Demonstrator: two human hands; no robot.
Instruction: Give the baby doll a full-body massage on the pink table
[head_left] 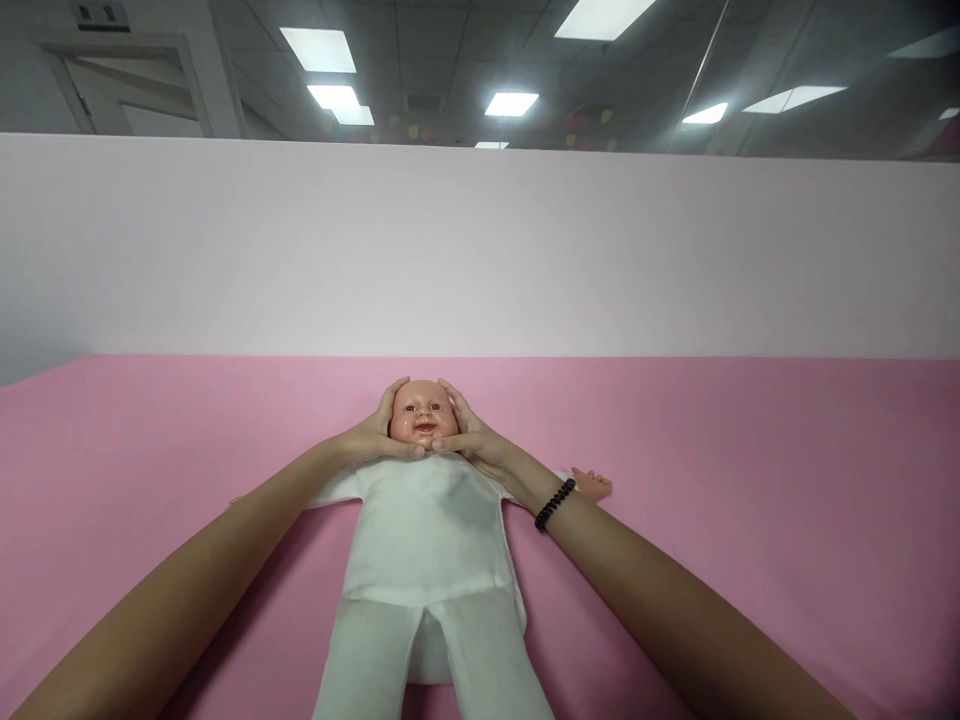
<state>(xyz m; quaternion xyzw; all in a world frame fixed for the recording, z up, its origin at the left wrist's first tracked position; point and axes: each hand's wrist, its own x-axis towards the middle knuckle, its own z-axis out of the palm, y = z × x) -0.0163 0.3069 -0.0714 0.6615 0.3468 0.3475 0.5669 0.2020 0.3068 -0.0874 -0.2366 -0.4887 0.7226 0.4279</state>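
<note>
Cradling a baby doll's head [422,415] between both bare hands on a pink surface [750,560].

The left hand [371,435] and right hand [469,432] are both partly open and cupped, hugging the sides of the head, with their fingers [409,450] meeting beneath the chin; neither holds anything else. A black coiled bracelet [555,503] circles the right wrist. The doll lies face up, head at the far end, legs toward the near edge of the view. Its white cloth suit [427,540] is on, covering the torso and legs, and a small doll's hand [592,485] pokes out at the right. Past the pink surface stands a pale pink wall [480,250].
</note>
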